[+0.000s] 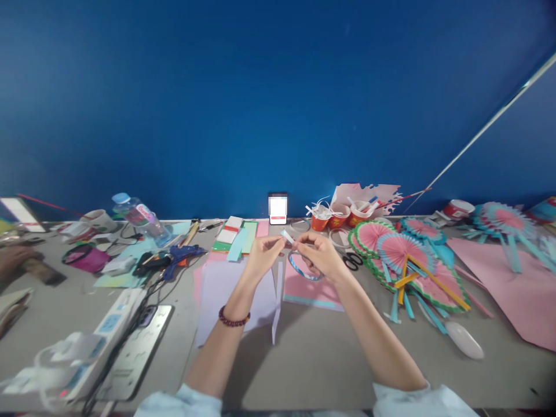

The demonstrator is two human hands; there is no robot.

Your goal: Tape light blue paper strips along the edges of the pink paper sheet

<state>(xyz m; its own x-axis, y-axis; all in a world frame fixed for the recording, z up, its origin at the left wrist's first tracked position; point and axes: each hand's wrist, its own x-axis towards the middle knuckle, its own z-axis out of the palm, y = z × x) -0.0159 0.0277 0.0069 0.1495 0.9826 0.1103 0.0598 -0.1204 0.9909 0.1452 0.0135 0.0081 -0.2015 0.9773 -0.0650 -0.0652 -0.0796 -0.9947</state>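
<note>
My left hand [264, 255] is closed in a pinch, its fingertips at a small white strip [287, 236] between the two hands. My right hand [319, 255] is closed too, fingers curled round a thin blue-and-white ring that looks like a roll of tape [299, 270]. The ring hangs below the right fingers, above a pink sheet of paper [310, 292]. Under my left forearm lies a lilac sheet [226, 289], with a narrow lilac strip [277, 304] beside it. Whether the white strip joins the ring is hidden by my fingers.
Pleated paper fans [403, 255] and black-handled scissors [353, 260] lie at right, near paper cups [319, 221]. A lit phone [278, 208] stands at the wall. To the left are a blue glue gun [180, 258], a bottle [143, 217], a power strip [108, 330] and another person's hand [17, 260].
</note>
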